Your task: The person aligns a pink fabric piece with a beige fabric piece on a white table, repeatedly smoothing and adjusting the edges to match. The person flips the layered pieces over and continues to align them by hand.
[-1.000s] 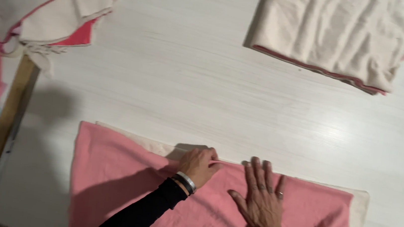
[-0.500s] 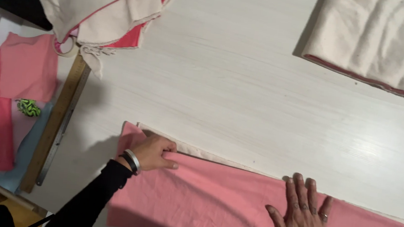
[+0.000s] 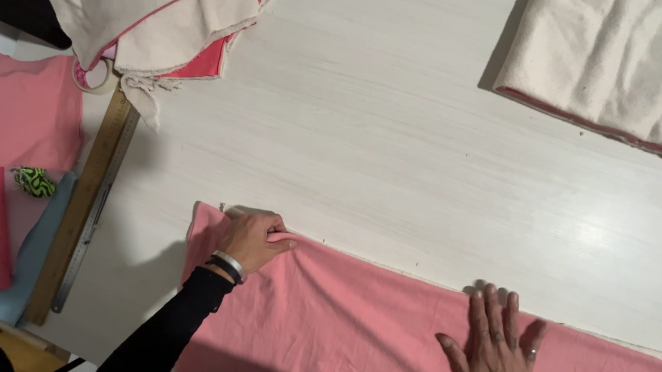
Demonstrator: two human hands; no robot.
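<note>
A long pink cloth [image 3: 380,339] lies flat along the near edge of the white surface [image 3: 369,133], with a strip of cream backing showing past its right end. The left hand [image 3: 250,239] sits at the cloth's upper left corner, its grip closed, fingers curled and pinching the top edge there. The right hand [image 3: 498,355] lies well apart to the right, open and flat, fingers spread and pressing the cloth down near its upper edge; it holds nothing.

To the left, a wooden ruler [image 3: 88,193] with a metal ruler beside it lies along the surface's edge, and beyond that are more pink pieces [image 3: 23,113] and something small with a green pattern. A heap of cream and pink fabric [image 3: 153,3] sits at the top left, a cream stack [image 3: 630,70] at the top right.

As I see it, the risk is in the layers: with only the corner pinched and one palm holding, a tug from the left could drag the pink off its backing or bunch it into creases between the hands. The lower edge hangs close to the surface's rim, so a slip could pull it over.
</note>
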